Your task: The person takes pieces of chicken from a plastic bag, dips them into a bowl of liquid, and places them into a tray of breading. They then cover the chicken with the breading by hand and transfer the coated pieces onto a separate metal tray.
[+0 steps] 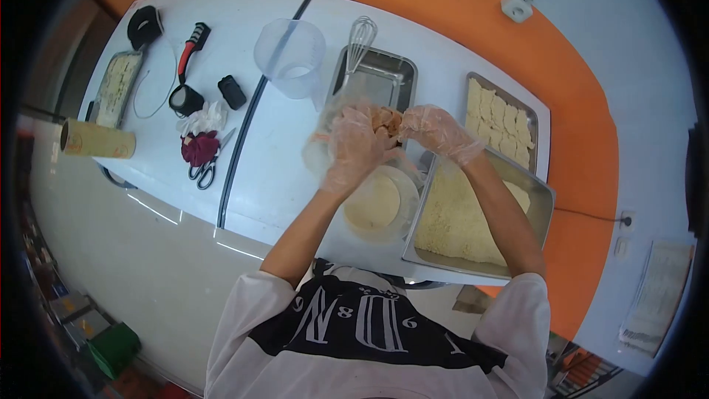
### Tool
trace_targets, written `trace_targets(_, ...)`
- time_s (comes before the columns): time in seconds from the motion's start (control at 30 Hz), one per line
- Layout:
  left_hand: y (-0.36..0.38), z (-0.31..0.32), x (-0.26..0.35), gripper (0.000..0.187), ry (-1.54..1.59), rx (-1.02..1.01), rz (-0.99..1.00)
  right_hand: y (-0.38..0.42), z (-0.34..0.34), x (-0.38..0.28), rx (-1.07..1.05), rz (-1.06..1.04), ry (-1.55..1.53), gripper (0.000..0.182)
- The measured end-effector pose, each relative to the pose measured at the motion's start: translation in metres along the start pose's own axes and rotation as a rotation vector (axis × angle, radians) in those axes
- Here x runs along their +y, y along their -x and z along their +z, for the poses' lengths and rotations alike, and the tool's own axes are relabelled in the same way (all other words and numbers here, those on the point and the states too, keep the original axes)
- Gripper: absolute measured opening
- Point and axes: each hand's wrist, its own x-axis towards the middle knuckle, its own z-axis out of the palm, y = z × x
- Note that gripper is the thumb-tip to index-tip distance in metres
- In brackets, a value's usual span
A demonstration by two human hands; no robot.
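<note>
Both my hands wear clear plastic gloves. My left hand is closed around a clear plastic bag with orange-brown, marinated-looking meat at its opening. From the right, my right hand pinches the edge of the meat, fingers bent; its fingertips are partly hidden. Just below my hands sits a round tub of pale batter. Under my right forearm, a deep metal tray holds yellowish breadcrumbs. Behind my hands lies a smaller metal tray with a whisk leaning in it.
At the right, a metal tray holds rows of coated pieces. A clear measuring jug stands at the back. Leftward lie scissors, a maroon cloth, a red-black knife sharpener, a cardboard-coloured roll and a filled container.
</note>
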Motion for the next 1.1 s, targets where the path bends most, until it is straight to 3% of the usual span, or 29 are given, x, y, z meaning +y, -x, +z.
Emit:
trace_targets(0.03, -0.003, 0.012, -0.006, 0.027, -0.325, 0.064, -0.008, 0.005, 0.001, 0.006, 0.013, -0.027, 0.023, 0.011)
trace_targets(0.07, -0.007, 0.019, -0.018, 0.027, -0.325, 0.052, 0.006, 0.009, 0.001, 0.012, 0.025, -0.054, 0.047, 0.012)
trace_targets(0.13, -0.011, 0.015, -0.041, 0.022, -0.351, -0.371, -0.053, 0.017, 0.004, 0.012, 0.081, -0.020, -0.049, 0.013)
trace_targets(0.2, -0.009, 0.004, -0.051, 0.024, -0.198, -0.329, -0.019, 0.016, 0.004, 0.010, 0.133, 0.001, -0.142, 0.014)
trace_targets(0.27, -0.008, 0.000, -0.051, 0.027, -0.048, -0.285, 0.011, 0.007, 0.001, 0.007, 0.154, -0.145, 0.103, 0.014)
trace_targets(0.33, -0.007, -0.001, -0.046, 0.031, 0.446, -0.263, -0.464, -0.007, -0.005, -0.015, 0.075, -0.038, 0.130, 0.014)
trace_targets(0.4, -0.006, -0.006, -0.040, 0.030, 0.453, -0.267, -0.430, -0.018, 0.002, -0.017, -0.013, 0.061, 0.166, 0.015)
trace_targets(0.47, -0.007, -0.009, -0.037, 0.030, 0.457, -0.276, -0.397, -0.025, 0.023, 0.000, 0.131, -0.150, 0.287, 0.016)
trace_targets(0.53, -0.010, -0.007, -0.035, 0.031, 0.317, -0.260, -0.279, -0.041, 0.027, -0.010, 0.043, -0.110, 0.351, 0.016)
trace_targets(0.57, -0.012, -0.006, -0.036, 0.031, 0.315, -0.259, -0.283, -0.046, 0.028, -0.015, -0.043, -0.069, 0.414, 0.017)
trace_targets(0.67, -0.022, -0.014, -0.028, 0.033, 0.211, -0.244, -0.257, -0.052, 0.036, -0.006, 0.009, -0.108, 0.403, 0.021)
trace_targets(0.73, -0.034, -0.042, 0.005, 0.035, 0.300, -0.319, -0.358, -0.056, 0.044, 0.000, -0.004, -0.094, 0.402, 0.022)
trace_targets(0.9, -0.033, -0.022, -0.035, 0.033, 0.132, -0.367, -0.312, -0.059, 0.041, 0.005, -0.037, -0.157, 0.431, 0.020)
trace_targets(1.0, -0.032, -0.026, -0.039, 0.033, 0.196, -0.347, -0.303, -0.059, 0.030, -0.002, -0.006, -0.166, 0.345, 0.018)
trace_targets(1.07, -0.027, -0.027, -0.044, 0.037, 0.305, -0.309, -0.284, -0.059, 0.005, -0.024, -0.070, -0.009, 0.092, 0.020)
trace_targets(1.1, -0.024, -0.026, -0.049, 0.042, 0.314, -0.242, -0.169, -0.059, -0.005, -0.032, -0.072, -0.008, 0.093, 0.020)
